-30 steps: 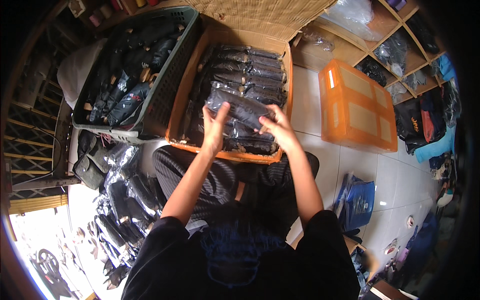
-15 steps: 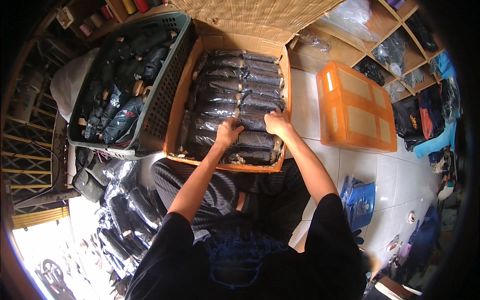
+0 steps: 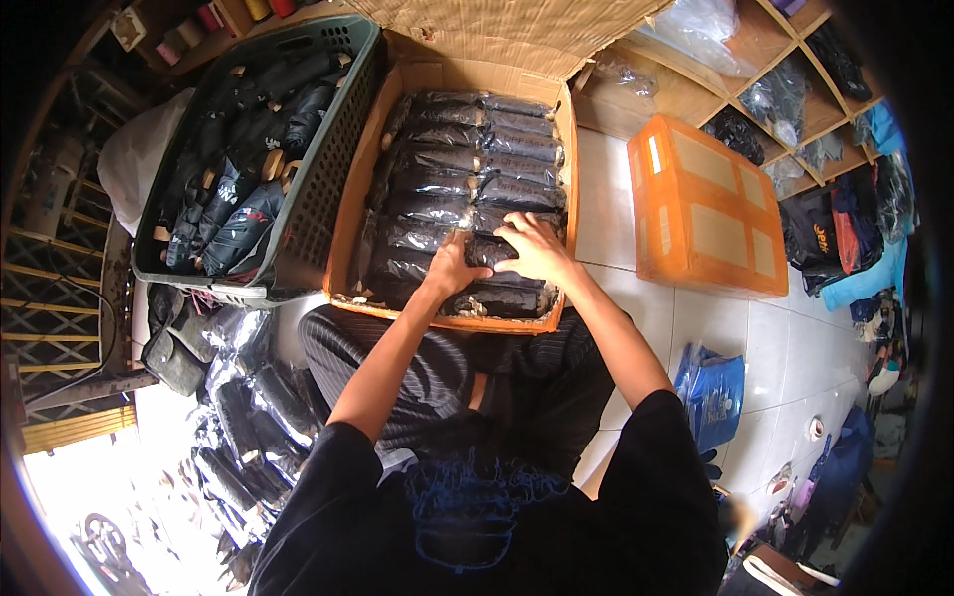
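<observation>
Okay, so far upper left there's a dark green plastic basket (image 3: 323, 184) loaded with dark bundles (image 3: 238, 228), some with wooden ends poking out. Under that, lower left, a messy pile of dark packages in clear plastic (image 3: 238, 412). Upper middle is the open cardboard box (image 3: 348, 233), with black plastic-wrapped packages (image 3: 437, 159) lying in two neat columns inside. Left hand (image 3: 453, 268) is on those packages near the middle seam, fingers bent; can't tell if it's actually gripping one. Right hand (image 3: 538, 248) sits on the right column, fingers spread, also can't tell if it's clamped on anything. Thumbs are just beside each other. Right of centre: an orange-taped carton (image 3: 708, 214), and a blue plastic-wrapped packet (image 3: 711, 397) below it.
</observation>
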Tool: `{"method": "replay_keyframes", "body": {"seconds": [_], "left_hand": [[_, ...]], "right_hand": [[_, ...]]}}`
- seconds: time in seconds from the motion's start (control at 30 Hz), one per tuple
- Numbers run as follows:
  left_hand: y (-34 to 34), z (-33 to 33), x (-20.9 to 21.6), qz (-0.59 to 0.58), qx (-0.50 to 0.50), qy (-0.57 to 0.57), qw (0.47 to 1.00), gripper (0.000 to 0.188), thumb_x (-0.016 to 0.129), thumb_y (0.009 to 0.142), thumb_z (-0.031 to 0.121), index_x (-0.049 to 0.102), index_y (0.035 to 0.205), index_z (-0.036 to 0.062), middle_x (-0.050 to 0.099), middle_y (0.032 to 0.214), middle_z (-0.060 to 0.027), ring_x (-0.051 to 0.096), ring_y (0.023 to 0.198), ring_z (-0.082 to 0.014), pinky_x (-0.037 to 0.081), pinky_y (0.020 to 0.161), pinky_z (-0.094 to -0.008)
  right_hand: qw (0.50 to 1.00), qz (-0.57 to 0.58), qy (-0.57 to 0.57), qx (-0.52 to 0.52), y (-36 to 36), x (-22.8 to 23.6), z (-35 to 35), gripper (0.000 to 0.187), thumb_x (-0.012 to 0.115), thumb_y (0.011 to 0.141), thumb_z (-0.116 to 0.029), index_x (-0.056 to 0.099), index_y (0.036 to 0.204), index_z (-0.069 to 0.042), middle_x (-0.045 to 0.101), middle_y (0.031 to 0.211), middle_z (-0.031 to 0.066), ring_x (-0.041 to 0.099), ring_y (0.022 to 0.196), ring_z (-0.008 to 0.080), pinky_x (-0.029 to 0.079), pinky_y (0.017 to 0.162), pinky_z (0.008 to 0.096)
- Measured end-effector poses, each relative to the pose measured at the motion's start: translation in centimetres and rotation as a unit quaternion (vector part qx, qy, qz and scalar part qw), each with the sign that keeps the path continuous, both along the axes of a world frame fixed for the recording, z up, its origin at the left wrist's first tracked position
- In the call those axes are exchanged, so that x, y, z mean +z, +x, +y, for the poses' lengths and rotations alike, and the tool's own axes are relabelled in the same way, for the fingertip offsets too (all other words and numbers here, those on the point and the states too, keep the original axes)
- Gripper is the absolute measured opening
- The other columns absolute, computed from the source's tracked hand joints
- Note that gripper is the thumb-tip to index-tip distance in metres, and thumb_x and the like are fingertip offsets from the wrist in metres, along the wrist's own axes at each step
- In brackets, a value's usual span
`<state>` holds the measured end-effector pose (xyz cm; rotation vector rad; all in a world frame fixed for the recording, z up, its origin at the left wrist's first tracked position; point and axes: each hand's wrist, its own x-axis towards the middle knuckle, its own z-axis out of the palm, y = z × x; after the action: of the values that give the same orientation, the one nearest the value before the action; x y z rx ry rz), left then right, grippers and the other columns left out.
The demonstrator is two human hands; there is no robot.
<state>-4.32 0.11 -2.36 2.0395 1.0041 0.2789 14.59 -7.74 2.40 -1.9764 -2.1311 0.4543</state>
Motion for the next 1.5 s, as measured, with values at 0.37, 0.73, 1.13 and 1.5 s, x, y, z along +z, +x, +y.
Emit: {"method": "replay_keyframes", "body": {"seconds": [0.37, 0.73, 1.13, 1.5], "left_hand": [[0.5, 0.1, -1.1, 0.096, -0.081, 0.08, 0.989, 0.088, 0.087, 0.062, 0.042, 0.041, 0.125, 0.0003, 0.054, 0.122, -0.0243, 0.059, 0.109, -0.0389, 0.05, 0.091, -0.0427], [-0.4, -1.2, 2.5, 0.106, -0.14, 0.176, 0.969, 0.092, 0.083, 0.065, 0.045, 0.039, 0.138, 0.0103, 0.038, 0.139, -0.0177, 0.038, 0.13, -0.0397, 0.04, 0.103, -0.0509], [0.1, -0.9, 0.3, 0.033, -0.302, 0.206, 0.93, 0.093, 0.08, 0.069, 0.041, 0.034, 0.139, 0.0015, 0.034, 0.134, -0.0272, 0.037, 0.119, -0.0485, 0.035, 0.102, -0.0551], [-1.4, -1.3, 2.6, 0.046, -0.279, 0.181, 0.942, 0.098, 0.08, 0.069, 0.044, 0.031, 0.146, 0.0091, 0.035, 0.14, -0.0173, 0.042, 0.115, -0.0462, 0.039, 0.101, -0.0511]], "right_hand": [[0.998, -0.036, -0.032, -0.031, -1.4, -3.1, -1.2, 0.077, 0.084, 0.065, -0.034, 0.052, 0.131, -0.013, 0.042, 0.139, 0.0189, 0.038, 0.129, 0.0384, 0.037, 0.1, 0.0569], [0.998, -0.017, -0.046, -0.027, 0.9, -2.8, -3.3, 0.067, 0.077, 0.074, -0.02, 0.048, 0.133, -0.008, 0.045, 0.14, 0.0216, 0.039, 0.131, 0.044, 0.036, 0.105, 0.0516], [0.986, -0.113, -0.102, -0.062, -0.7, -1.2, -3.0, 0.039, 0.057, 0.088, -0.011, 0.053, 0.126, -0.01, 0.04, 0.146, 0.0184, 0.041, 0.134, 0.0371, 0.043, 0.104, 0.0424], [0.981, -0.061, -0.139, -0.124, 3.4, -2.0, 2.8, 0.049, 0.063, 0.089, -0.034, 0.051, 0.134, -0.016, 0.046, 0.141, 0.0164, 0.042, 0.131, 0.0349, 0.04, 0.101, 0.0511]]}}
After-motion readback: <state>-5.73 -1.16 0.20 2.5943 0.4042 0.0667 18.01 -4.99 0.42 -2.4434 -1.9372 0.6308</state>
